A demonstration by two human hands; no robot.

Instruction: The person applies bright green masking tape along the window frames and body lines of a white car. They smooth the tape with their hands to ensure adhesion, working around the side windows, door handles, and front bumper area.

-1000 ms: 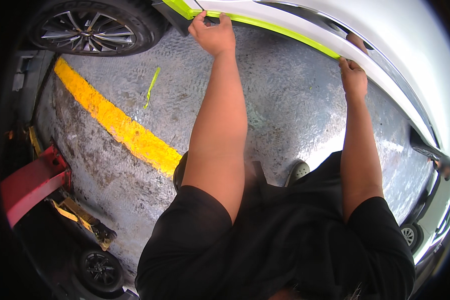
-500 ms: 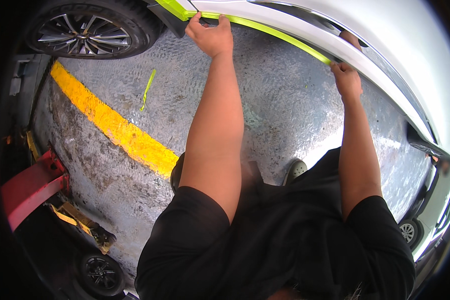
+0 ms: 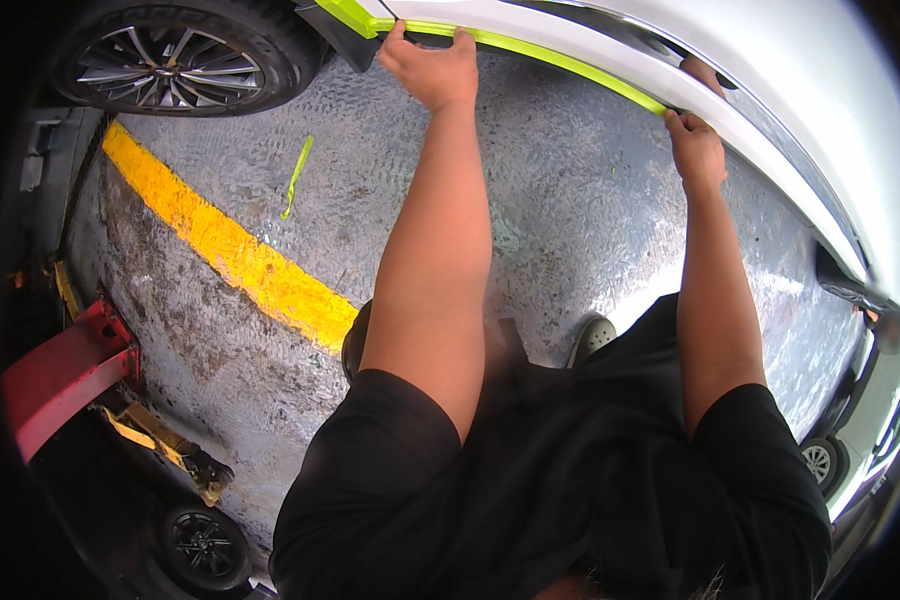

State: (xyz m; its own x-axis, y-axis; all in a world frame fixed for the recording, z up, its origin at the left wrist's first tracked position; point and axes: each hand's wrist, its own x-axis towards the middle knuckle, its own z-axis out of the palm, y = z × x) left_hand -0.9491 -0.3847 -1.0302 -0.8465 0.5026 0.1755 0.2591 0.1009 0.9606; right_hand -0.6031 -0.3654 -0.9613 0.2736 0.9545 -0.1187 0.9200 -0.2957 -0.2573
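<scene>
A bright yellow-green strip of tape (image 3: 570, 66) runs along the lower edge of a white car's side (image 3: 610, 45). My left hand (image 3: 435, 72) is raised to its left part, finger and thumb apart, with the tips touching the strip near the wheel end. Farther right, my right hand (image 3: 697, 150) has its fingers closed in a pinch on the tape's right end. The tape stretches between both hands, close under the car's edge. Another yellow-green piece covers the panel beside the front wheel (image 3: 170, 68).
A loose yellow-green scrap (image 3: 296, 180) lies on the worn grey floor (image 3: 550, 180). A yellow painted line (image 3: 220, 245) crosses the floor at left, near a red metal arm (image 3: 75, 365). One shoe (image 3: 595, 336) shows below me. Another vehicle (image 3: 870, 400) stands at right.
My right hand has shifted slightly up, and the tape's right end has come nearer the car's edge. My left hand has slid a little to the right.
</scene>
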